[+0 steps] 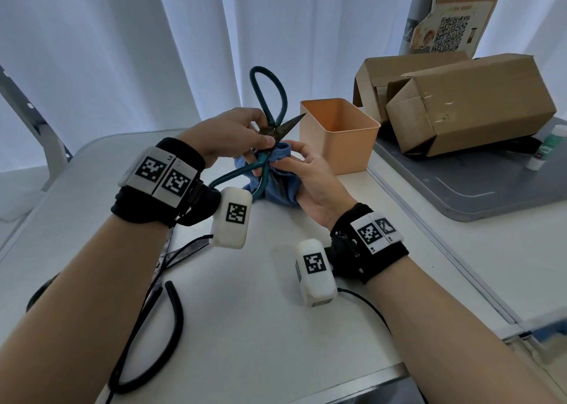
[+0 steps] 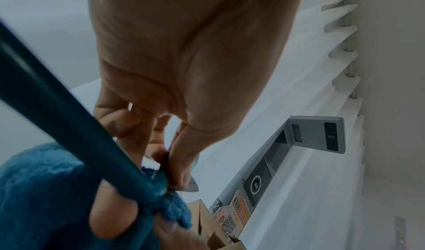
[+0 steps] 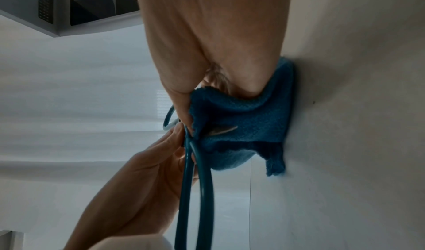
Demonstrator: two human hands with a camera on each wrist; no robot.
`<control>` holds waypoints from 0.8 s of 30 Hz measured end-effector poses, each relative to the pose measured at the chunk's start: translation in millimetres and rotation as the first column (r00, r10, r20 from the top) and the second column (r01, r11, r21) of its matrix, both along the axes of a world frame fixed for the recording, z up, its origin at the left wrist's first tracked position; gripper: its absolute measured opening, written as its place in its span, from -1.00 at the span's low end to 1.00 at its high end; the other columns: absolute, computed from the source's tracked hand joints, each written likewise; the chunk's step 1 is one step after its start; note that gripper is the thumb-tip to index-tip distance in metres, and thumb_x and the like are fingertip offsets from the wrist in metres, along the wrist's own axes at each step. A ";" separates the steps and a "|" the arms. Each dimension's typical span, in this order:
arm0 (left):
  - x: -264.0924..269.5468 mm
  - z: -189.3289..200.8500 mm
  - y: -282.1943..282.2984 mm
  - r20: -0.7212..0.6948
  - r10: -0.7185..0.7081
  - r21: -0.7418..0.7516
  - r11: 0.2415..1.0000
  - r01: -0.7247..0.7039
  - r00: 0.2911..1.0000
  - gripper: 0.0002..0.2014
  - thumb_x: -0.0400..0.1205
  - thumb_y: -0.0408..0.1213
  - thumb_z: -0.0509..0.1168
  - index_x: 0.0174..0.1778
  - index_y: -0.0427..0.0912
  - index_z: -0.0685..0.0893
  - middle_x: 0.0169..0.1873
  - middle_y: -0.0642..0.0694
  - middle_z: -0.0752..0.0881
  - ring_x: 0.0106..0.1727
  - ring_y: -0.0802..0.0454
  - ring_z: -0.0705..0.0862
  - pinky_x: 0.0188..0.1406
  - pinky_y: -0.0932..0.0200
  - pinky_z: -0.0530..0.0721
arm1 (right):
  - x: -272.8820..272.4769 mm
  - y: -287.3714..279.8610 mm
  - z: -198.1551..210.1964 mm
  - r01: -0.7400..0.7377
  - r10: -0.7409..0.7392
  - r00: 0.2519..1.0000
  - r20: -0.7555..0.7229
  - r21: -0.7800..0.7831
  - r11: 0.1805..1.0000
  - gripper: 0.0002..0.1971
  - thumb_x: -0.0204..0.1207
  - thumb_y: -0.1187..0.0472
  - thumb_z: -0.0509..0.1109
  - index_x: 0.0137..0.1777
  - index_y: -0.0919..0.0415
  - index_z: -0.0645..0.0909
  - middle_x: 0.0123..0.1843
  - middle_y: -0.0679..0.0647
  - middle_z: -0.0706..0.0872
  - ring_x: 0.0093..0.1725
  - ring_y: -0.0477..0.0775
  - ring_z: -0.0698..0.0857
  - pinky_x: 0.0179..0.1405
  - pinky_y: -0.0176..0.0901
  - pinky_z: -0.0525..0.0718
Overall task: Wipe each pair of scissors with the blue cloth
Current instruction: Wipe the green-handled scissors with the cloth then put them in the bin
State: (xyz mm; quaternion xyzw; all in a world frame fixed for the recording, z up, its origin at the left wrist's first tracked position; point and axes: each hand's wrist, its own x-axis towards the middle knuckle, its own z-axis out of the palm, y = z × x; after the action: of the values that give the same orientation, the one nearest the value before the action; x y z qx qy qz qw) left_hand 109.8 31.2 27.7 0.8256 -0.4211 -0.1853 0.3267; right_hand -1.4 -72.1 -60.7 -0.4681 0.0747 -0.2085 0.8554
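Both grips are busy over the middle of the counter (image 1: 276, 327). Left hand (image 1: 228, 135) pinches the green scissors (image 1: 270, 129) right at the pivot, thumb and fingertips clamped on the dark metal where the blades cross. One green loop handle stands up behind the hand toward the curtain (image 1: 122, 51), the other sweeps down and left past the wrist. One dark blade pokes out to the right, its point toward the orange bin (image 1: 337, 133).

Right hand (image 1: 306, 173) has the blue cloth (image 1: 280, 189) bunched in its fingers, wrapped round the scissors just below the pivot. In the right wrist view the cloth (image 3: 243, 119) is folded over a blade, a sliver of metal showing in the crease, and its loose corner hangs to the counter. In the left wrist view a green handle (image 2: 69, 123) runs straight across the cloth (image 2: 41, 190), with the left hand's thumb and fingers (image 2: 174, 154) closed on the blade edge.

Down by the left forearm a second pair, black scissors (image 1: 165, 284), lies flat on the counter, partly hidden by the arm, its long black loop toward the near edge.

Bin sits just beyond the hands. Right of it, on a grey tray (image 1: 491, 189), lie open cardboard boxes (image 1: 469, 103) on their sides and a small white bottle (image 1: 549, 146).
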 end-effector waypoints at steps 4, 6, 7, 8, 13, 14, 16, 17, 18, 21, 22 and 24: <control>-1.2 -0.6 -0.5 -0.007 -0.005 0.012 1.000 0.005 1.000 -0.90 0.71 -0.26 0.33 0.10 -0.16 0.60 -0.19 -0.07 0.65 -0.34 0.09 0.63 -0.39 0.21 0.46 | -0.2 -0.1 0.5 -0.006 0.006 0.999 -0.036 -0.020 1.000 -0.77 0.63 0.45 0.32 0.22 0.25 0.47 0.11 0.28 0.75 0.04 0.20 0.80 0.14 0.06 0.78; -0.5 -0.5 -0.1 -0.013 -0.008 0.009 1.000 0.008 1.000 -0.91 0.71 -0.26 0.33 0.08 -0.14 0.59 -0.17 -0.07 0.65 -0.33 0.10 0.63 -0.39 0.23 0.46 | -0.2 0.2 0.5 -0.005 0.003 0.999 -0.044 -0.034 0.999 -0.77 0.63 0.44 0.33 0.23 0.26 0.45 0.12 0.29 0.74 0.07 0.21 0.78 0.24 0.12 0.73; -0.2 -0.4 0.0 -0.016 -0.009 0.006 1.000 0.009 1.000 -0.92 0.71 -0.26 0.33 0.07 -0.13 0.59 -0.17 -0.07 0.65 -0.33 0.10 0.62 -0.39 0.25 0.46 | 0.0 0.4 0.4 -0.007 0.006 0.999 -0.037 -0.036 0.999 -0.76 0.63 0.44 0.33 0.23 0.26 0.45 0.12 0.30 0.73 0.09 0.23 0.77 0.26 0.14 0.72; 0.0 -0.3 0.1 -0.019 -0.008 0.003 1.000 0.008 1.000 -0.93 0.71 -0.26 0.33 0.06 -0.13 0.59 -0.17 -0.07 0.64 -0.33 0.10 0.62 -0.39 0.26 0.46 | 0.0 0.3 0.2 -0.013 0.012 1.000 -0.028 -0.034 0.999 -0.77 0.63 0.45 0.32 0.22 0.25 0.45 0.12 0.30 0.73 0.10 0.24 0.77 0.25 0.14 0.72; -1.6 -1.7 -1.0 0.001 -0.003 0.013 1.000 0.003 1.000 -0.89 0.71 -0.27 0.33 0.11 -0.18 0.60 -0.21 -0.08 0.63 -0.39 0.12 0.63 -0.40 0.22 0.46 | 0.9 -1.7 -1.1 -0.008 0.008 1.000 0.006 -0.019 1.000 -0.62 0.61 0.54 0.28 0.35 0.23 0.42 0.19 0.30 0.73 0.03 0.23 0.82 0.08 0.05 0.78; -2.0 -2.0 -1.3 0.004 -0.004 0.018 1.000 0.004 1.000 -0.90 0.71 -0.27 0.33 0.10 -0.17 0.61 -0.21 -0.08 0.63 -0.42 0.15 0.63 -0.40 0.21 0.46 | 0.9 -1.9 -1.4 -0.005 0.005 1.000 0.008 -0.019 1.000 -0.61 0.60 0.55 0.28 0.35 0.23 0.42 0.21 0.31 0.73 0.02 0.23 0.82 0.09 0.06 0.78; -2.1 -2.2 -1.4 0.002 -0.006 0.017 1.000 0.006 1.000 -0.94 0.71 -0.28 0.33 0.05 -0.15 0.60 -0.22 -0.07 0.63 -0.42 0.14 0.64 -0.40 0.20 0.46 | 0.6 -2.1 -1.1 -0.008 0.008 1.000 -0.002 -0.025 1.000 -0.66 0.61 0.54 0.27 0.31 0.22 0.44 0.18 0.29 0.73 0.01 0.22 0.82 0.10 0.07 0.78; -2.0 -1.9 -1.5 -0.002 -0.012 0.013 1.000 0.012 1.000 -0.96 0.71 -0.28 0.33 0.01 -0.13 0.60 -0.22 -0.08 0.63 -0.39 0.11 0.64 -0.40 0.20 0.46 | 0.0 -2.3 -0.6 -0.012 0.011 1.000 -0.011 -0.032 0.999 -0.69 0.62 0.52 0.27 0.28 0.22 0.45 0.16 0.28 0.74 0.01 0.22 0.82 0.10 0.07 0.78; -2.1 -1.5 -1.4 -0.003 -0.018 0.010 1.000 0.018 1.000 -0.96 0.70 -0.28 0.34 -0.03 -0.10 0.59 -0.21 -0.08 0.63 -0.37 0.08 0.64 -0.39 0.21 0.47 | -0.9 -2.6 -0.1 -0.015 0.015 1.000 -0.021 -0.039 0.999 -0.72 0.63 0.50 0.27 0.26 0.22 0.45 0.14 0.27 0.74 0.03 0.23 0.81 0.11 0.08 0.78; -2.1 -0.1 -0.6 -0.011 -0.015 -0.004 1.000 0.015 1.000 -0.97 0.71 -0.27 0.34 -0.01 -0.10 0.60 -0.20 -0.08 0.63 -0.35 0.09 0.62 -0.39 0.24 0.47 | -1.4 -1.6 0.0 -0.025 0.024 1.000 -0.014 -0.040 0.999 -0.77 0.64 0.46 0.30 0.23 0.24 0.44 0.13 0.29 0.73 0.09 0.27 0.77 0.20 0.13 0.75; -2.3 0.3 -0.3 -0.014 -0.013 -0.009 1.000 0.013 1.000 -0.96 0.71 -0.27 0.33 0.02 -0.12 0.60 -0.19 -0.08 0.63 -0.34 0.10 0.62 -0.40 0.24 0.47 | -1.2 -1.3 -0.1 -0.025 0.025 1.000 -0.007 -0.043 0.999 -0.76 0.64 0.46 0.30 0.23 0.24 0.44 0.13 0.30 0.73 0.11 0.28 0.76 0.23 0.15 0.73; -2.0 0.2 -0.6 -0.007 -0.009 -0.008 1.000 0.009 1.000 -0.92 0.71 -0.27 0.33 0.08 -0.16 0.60 -0.19 -0.09 0.63 -0.34 0.09 0.63 -0.40 0.24 0.47 | -0.9 -1.3 -0.4 -0.021 0.021 1.000 -0.001 -0.039 0.999 -0.71 0.63 0.48 0.29 0.29 0.24 0.43 0.16 0.28 0.74 0.11 0.26 0.77 0.25 0.15 0.72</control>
State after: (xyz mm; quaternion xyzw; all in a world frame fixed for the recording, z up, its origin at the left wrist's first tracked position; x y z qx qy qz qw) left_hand 107.7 30.6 27.8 0.8218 -0.4244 -0.1882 0.3305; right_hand -2.2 -73.4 -61.2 -0.4854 0.0662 -0.2009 0.8483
